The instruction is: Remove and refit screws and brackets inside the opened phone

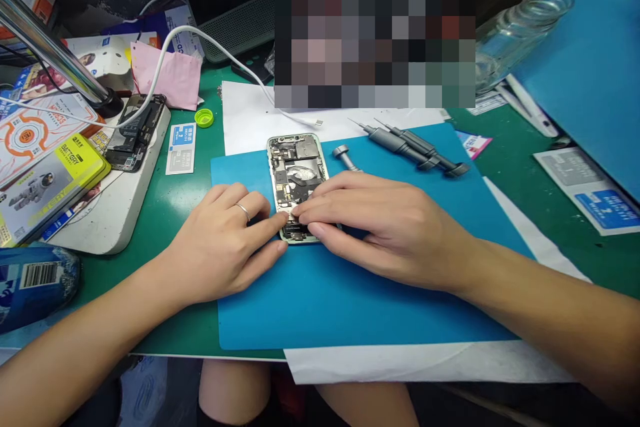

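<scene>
An opened smartphone [301, 170] lies on the blue mat [350, 307], with its circuit board and inner parts bare. My left hand [233, 240] rests at the phone's lower left; its index fingertip touches the lower part, while the thumb stretches out below, apart from the index finger. A ring sits on one of its fingers. Over the phone's lower right, my right hand [385, 227] has its fingertips drawn together at the inner parts. Whatever lies between those fingertips is hidden or too small to name. Beyond the right hand lies a small metal screwdriver [345, 157], partly covered by it.
Grey screwdrivers [410, 147] lie at the mat's back right. A white cable [200, 33] arches across the back. Left are a second opened phone [135, 133], a yellow battery box [50, 187] and a lamp pole [55, 40]. A glass jar [520, 40] stands back right.
</scene>
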`<state>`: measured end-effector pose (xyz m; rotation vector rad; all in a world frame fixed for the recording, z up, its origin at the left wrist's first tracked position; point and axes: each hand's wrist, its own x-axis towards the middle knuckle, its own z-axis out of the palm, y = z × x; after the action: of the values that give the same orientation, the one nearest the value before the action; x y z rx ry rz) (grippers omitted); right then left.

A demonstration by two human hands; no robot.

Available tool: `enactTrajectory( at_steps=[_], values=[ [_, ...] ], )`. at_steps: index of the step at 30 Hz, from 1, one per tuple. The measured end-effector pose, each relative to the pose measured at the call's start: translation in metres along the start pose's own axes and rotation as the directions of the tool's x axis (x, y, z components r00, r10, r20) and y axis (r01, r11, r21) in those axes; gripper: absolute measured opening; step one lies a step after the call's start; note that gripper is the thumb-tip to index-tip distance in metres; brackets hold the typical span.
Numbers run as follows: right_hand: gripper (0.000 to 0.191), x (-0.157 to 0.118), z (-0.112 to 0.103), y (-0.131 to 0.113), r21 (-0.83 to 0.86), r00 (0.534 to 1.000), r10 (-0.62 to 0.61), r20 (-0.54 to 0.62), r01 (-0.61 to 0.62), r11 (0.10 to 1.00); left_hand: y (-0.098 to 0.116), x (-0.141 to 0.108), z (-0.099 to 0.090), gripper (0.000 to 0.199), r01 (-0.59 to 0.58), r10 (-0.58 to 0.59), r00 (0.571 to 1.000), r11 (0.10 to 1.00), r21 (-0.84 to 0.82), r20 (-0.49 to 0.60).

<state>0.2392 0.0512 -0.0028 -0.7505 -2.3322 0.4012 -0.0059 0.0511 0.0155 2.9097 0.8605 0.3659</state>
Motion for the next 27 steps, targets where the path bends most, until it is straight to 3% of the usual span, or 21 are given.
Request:
enactTrajectory(
  at_steps=[8, 27],
  values=[
    [0.013, 0.0003, 0.0011, 0.0006, 0.017, 1.0, 0.009, 0.007, -0.009, 1.0, -0.0019, -0.0028, 0.0015, 0.046, -0.009, 0.009, 1.0, 1.0, -0.018, -0.013],
    [0.01, 0.0007, 0.0012, 0.0012, 0.018, 1.0, -0.01, -0.012, 0.01, 1.0, -0.001, -0.0007, 0.0006, 0.042, 0.012, -0.012, 1.0, 1.0, 0.002, 0.001]
  ],
)
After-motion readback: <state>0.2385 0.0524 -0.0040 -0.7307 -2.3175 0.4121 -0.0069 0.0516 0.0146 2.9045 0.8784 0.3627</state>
